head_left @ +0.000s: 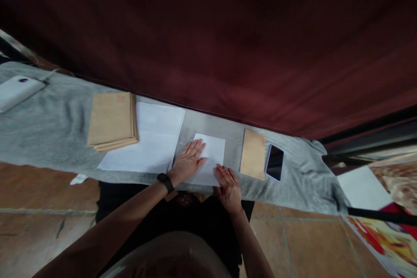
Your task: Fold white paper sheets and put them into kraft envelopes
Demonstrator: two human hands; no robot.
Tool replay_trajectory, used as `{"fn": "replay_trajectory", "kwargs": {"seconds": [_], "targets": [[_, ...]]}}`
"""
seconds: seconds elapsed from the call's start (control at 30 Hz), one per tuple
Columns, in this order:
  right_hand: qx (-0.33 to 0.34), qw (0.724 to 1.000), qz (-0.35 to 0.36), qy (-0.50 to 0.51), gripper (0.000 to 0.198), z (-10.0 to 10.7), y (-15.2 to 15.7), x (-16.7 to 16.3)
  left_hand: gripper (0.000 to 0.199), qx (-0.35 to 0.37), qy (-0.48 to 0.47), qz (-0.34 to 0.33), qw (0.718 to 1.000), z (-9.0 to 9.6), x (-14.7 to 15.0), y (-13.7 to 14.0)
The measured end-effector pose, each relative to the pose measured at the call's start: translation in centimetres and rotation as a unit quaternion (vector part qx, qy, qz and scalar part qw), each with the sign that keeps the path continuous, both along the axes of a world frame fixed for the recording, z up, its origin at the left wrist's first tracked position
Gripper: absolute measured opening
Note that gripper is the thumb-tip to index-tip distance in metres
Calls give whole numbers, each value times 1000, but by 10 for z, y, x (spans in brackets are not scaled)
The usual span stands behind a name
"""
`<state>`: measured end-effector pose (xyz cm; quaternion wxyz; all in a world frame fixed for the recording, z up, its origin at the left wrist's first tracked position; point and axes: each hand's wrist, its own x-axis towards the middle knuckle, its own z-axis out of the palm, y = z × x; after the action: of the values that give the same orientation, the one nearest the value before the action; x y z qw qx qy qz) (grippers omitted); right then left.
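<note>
Head view: small white paper (213,152) on grey cloth (301,173)
Left hand (187,163): fingers part-spread, flat on the paper, gripping nothing
Right hand (230,189): fingers nearly straight at the paper's near-right corner; cannot tell whether pinching
Envelope (253,154): right of the paper

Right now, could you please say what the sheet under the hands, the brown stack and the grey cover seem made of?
Sheet: probably paper, matte white, with crisp edges.
Brown stack: likely kraft paper, matte tan, in flat layers.
Grey cover: seemingly cloth, dull and soft-looking, given its wrinkles; plush or fleece stays open.
</note>
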<state>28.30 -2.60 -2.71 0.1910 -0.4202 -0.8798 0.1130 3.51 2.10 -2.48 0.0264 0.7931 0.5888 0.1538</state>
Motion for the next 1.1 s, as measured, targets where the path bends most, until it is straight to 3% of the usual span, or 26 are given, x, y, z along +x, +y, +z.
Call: {"fn": "replay_trajectory", "kwargs": {"seconds": [0.2, 0.37, 0.43, 0.63, 0.83, 1.1], "targets": [[9, 1000, 8, 0, 60, -6, 0, 3, 59, 9, -14, 30, 999, -2, -16, -17], [12, 1000, 7, 2, 58, -7, -1, 3, 56, 27, -27, 41, 998, 2, -11, -31], [10, 1000, 8, 4, 57, -6, -1, 3, 55, 29, -27, 18, 999, 6, -5, -38], [-21, 999, 45, -2, 60, 2, 2, 9, 62, -14, 1, -131, 991, 16, 13, -55], [-55, 996, 71, 14, 59, 6, 8, 13, 71, -28, 9, -177, 984, 19, 11, -58], [-150, 986, 50, 48, 45, 15, 22, 12, 65, -37, 10, -166, 985, 23, 13, -59]]}}
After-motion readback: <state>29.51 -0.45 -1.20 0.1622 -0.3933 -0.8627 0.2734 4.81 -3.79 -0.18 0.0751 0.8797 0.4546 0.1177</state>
